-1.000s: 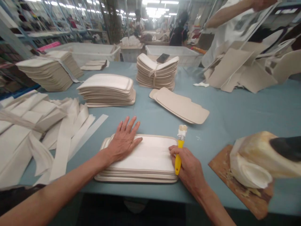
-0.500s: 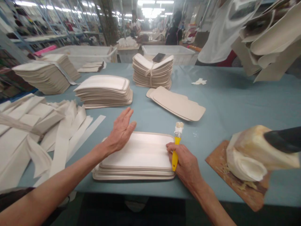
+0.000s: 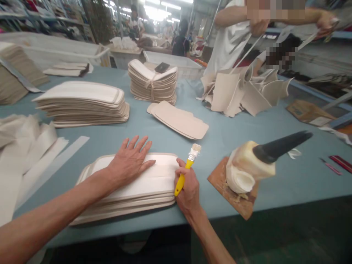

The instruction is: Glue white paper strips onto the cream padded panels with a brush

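Observation:
My left hand (image 3: 131,161) lies spread on the top white-faced panel (image 3: 156,183) of a low stack with rounded corners and beige edges. At that stack's right end, my right hand (image 3: 188,187) is closed round the yellow handle of a paintbrush (image 3: 182,179). The brush's bristles point up and away and carry white paste. Its fingers also touch the panel edge. To the right stands a glue container (image 3: 233,165) crusted in cream, with a black handle, on a brown board (image 3: 217,174) spotted with dried glue. White strips (image 3: 52,168) lie left of the stack.
Behind my hands are a tall panel stack (image 3: 88,106), a tied bundle (image 3: 154,86) topped by a dark phone (image 3: 162,67), and loose beige panels (image 3: 181,121). Across the table, a person in white (image 3: 228,36) holds strings above beige pieces (image 3: 236,91). A cutter (image 3: 341,163) lies far right.
My view has swung to the right. My left hand has come down flat on the panel. The other person's beige pieces have dropped onto the table. The brush remains in my right hand.

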Motion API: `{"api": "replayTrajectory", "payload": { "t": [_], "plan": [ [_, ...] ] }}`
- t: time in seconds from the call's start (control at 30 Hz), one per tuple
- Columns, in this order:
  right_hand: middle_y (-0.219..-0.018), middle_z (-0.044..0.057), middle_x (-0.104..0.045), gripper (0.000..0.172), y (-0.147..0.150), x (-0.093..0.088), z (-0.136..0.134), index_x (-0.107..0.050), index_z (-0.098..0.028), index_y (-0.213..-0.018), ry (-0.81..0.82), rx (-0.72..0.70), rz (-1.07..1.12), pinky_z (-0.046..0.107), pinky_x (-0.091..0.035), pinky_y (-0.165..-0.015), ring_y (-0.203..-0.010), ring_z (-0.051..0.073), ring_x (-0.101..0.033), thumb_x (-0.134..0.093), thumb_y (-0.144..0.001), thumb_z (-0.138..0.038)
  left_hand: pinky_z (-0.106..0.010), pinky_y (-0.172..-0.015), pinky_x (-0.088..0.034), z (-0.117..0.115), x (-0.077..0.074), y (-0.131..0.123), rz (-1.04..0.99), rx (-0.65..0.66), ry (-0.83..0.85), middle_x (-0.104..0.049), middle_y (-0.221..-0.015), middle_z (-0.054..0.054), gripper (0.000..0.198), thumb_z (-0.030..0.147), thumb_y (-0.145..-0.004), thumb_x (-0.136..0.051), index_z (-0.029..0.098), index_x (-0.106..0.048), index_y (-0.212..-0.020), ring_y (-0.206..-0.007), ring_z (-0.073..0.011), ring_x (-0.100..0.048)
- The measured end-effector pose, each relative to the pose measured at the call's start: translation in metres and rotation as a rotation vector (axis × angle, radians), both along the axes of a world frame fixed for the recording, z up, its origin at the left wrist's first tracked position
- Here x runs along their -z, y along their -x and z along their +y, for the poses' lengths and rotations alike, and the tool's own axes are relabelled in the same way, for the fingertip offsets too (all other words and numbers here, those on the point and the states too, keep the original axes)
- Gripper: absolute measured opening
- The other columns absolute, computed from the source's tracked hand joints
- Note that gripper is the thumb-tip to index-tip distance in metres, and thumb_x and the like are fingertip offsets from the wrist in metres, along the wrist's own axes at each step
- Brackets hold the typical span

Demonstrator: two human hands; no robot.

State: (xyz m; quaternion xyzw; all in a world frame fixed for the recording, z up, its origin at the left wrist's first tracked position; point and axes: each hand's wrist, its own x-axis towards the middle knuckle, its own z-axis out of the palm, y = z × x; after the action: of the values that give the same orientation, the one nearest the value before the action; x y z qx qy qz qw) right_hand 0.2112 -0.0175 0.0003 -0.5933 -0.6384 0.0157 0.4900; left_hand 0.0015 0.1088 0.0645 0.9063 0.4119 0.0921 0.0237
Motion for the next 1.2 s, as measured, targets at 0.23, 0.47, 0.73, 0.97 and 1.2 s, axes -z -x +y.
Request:
{"api": "replayTrajectory", "payload": {
  "t": [0.23,0.47,0.73,0.97,1.2],
  "plan": [
    [-0.137,0.017,-0.071,0.015,0.000,0.005,-0.001,-0.056,-0.024,-0.107,0.139,0.020,0.078,0.041,-0.057,-0.102,-0.128,0.025,-0.069,-0.046,-0.100,-0.016,-0.068,-0.124,-0.025,-0.004,0.000,-0.015,-0.118,0.032,0.143,-0.054,-0.158,-0.020,0.061,0.056,-0.100,-0.042,0.016,-0.062,-0.141,-0.150,-0.0441,-0.043],
    [-0.130,0.012,-0.075,0.011,-0.005,0.002,-0.002,-0.056,-0.025,-0.106,0.180,-0.008,0.104,0.039,-0.058,-0.098,-0.119,0.025,-0.073,-0.051,-0.097,-0.021,-0.037,-0.090,-0.061,0.023,-0.025,-0.010,-0.472,-0.217,0.262,-0.071,-0.135,-0.022,0.082,0.056,-0.104,0.003,0.008,-0.053,-0.140,-0.111,-0.0243,-0.075],
    [-0.132,0.017,-0.072,0.020,-0.001,0.000,-0.001,-0.057,-0.023,-0.110,0.302,0.152,0.181,0.046,-0.055,-0.096,-0.116,0.033,-0.071,-0.054,-0.094,-0.032,-0.046,-0.110,-0.049,0.011,-0.053,0.007,-0.459,-0.134,0.152,-0.075,-0.127,-0.013,0.050,0.052,-0.098,-0.045,0.017,-0.067,-0.127,-0.119,-0.0299,-0.067],
    [-0.122,0.011,-0.077,0.017,-0.004,-0.003,-0.004,-0.057,-0.024,-0.107,0.297,0.145,0.229,0.037,-0.056,-0.085,-0.102,0.027,-0.076,-0.043,-0.103,-0.033,-0.049,-0.131,-0.022,-0.051,-0.018,0.013,0.035,0.433,0.120,-0.046,-0.165,-0.012,0.073,0.065,-0.099,-0.047,0.021,-0.045,-0.158,-0.155,-0.0324,-0.041],
    [-0.134,0.015,-0.073,0.016,-0.004,0.003,-0.006,-0.055,-0.023,-0.110,0.236,0.131,0.283,0.037,-0.058,-0.092,-0.115,0.026,-0.074,-0.044,-0.099,-0.029,-0.053,-0.133,-0.014,-0.064,0.006,-0.002,0.037,0.462,0.105,-0.041,-0.168,-0.017,0.087,0.071,-0.097,-0.048,0.017,-0.035,-0.163,-0.157,-0.0347,-0.036]
  ]
}}
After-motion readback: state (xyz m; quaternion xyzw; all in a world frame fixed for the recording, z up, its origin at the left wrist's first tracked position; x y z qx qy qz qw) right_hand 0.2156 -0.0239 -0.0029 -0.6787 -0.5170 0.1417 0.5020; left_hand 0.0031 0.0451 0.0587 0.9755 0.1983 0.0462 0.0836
